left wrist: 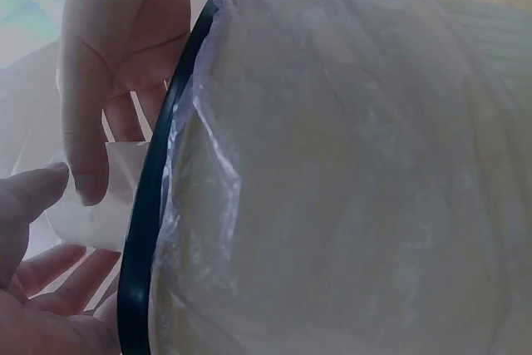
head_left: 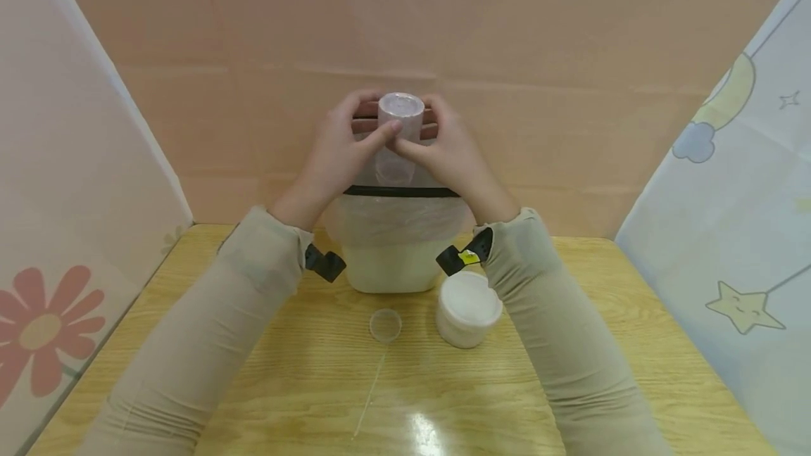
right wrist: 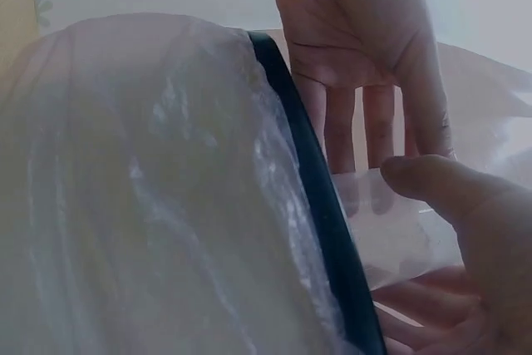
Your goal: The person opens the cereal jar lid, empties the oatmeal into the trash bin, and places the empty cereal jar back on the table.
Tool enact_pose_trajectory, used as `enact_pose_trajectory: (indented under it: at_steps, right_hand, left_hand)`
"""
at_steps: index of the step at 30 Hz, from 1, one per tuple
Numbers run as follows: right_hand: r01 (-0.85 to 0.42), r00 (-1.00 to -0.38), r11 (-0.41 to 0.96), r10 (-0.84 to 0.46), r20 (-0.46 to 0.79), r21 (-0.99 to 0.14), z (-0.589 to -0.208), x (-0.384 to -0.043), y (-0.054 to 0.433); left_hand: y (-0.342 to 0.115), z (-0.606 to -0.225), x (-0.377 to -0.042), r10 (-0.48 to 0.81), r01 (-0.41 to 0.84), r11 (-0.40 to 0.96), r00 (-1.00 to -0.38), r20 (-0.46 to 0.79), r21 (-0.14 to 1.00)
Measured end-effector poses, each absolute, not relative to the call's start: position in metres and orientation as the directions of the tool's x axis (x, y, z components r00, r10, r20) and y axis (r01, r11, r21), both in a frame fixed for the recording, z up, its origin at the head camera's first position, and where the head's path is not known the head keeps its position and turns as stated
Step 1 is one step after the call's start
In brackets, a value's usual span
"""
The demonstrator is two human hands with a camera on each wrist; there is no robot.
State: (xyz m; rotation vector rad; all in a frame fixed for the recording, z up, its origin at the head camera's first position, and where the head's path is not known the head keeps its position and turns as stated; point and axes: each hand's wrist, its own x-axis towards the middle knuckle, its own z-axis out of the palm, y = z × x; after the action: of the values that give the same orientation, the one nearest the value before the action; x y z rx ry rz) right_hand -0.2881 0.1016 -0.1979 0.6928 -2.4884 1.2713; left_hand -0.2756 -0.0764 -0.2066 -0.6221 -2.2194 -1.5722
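Observation:
A translucent plastic cup (head_left: 400, 108) is held above the lined bin (head_left: 393, 266), its round end facing up and its lower part reaching toward the bin's mouth. My left hand (head_left: 336, 150) grips the cup from the left, thumb across its near side and fingers behind. From the right, my right hand (head_left: 453, 150) grips it the same way, and the two thumbs meet in front. In the left wrist view the cup (left wrist: 87, 222) shows between both hands, partly hidden by the bin's dark rim (left wrist: 145, 222). The right wrist view shows the cup (right wrist: 403, 239) behind that rim too.
A clear plastic bag (head_left: 405, 220) drapes over the bin's outside. In front of the bin, a small clear round disc (head_left: 385, 326) lies on the wooden table (head_left: 304, 385), with a thin pale streak below it. A white lidded tub (head_left: 469, 312) stands beside my right sleeve.

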Motion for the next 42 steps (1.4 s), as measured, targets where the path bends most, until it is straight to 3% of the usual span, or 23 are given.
enact_pose_trajectory:
  at_steps: [11, 20, 29, 35, 42]
  right_hand:
    - [-0.511, -0.845, 0.523, -0.161, 0.51, -0.682, -0.206, -0.288, 0.1]
    - [-0.503, -0.84, 0.573, -0.147, 0.523, -0.647, -0.207, -0.284, 0.099]
    - [-0.545, -0.81, 0.589, -0.186, 0.555, -0.597, -0.21, -0.284, 0.103]
    - [-0.601, -0.759, 0.561, -0.18, 0.625, -0.569, -0.211, -0.281, 0.105]
    - [-0.683, -0.676, 0.541, -0.214, 0.705, -0.491, -0.213, -0.275, 0.102]
  left_hand:
    - [-0.072, -0.205, -0.276, 0.178, 0.571, 0.297, -0.821, 0.543, 0.766]
    - [-0.072, -0.208, -0.277, 0.183, 0.602, 0.303, -0.798, 0.575, 0.739]
    - [-0.072, -0.208, -0.275, 0.189, 0.539, 0.293, -0.842, 0.505, 0.79]
    - [-0.076, -0.208, -0.274, 0.2, 0.497, 0.292, -0.867, 0.456, 0.817]
    - [-0.078, -0.208, -0.269, 0.225, 0.416, 0.061, -0.891, 0.394, 0.907]
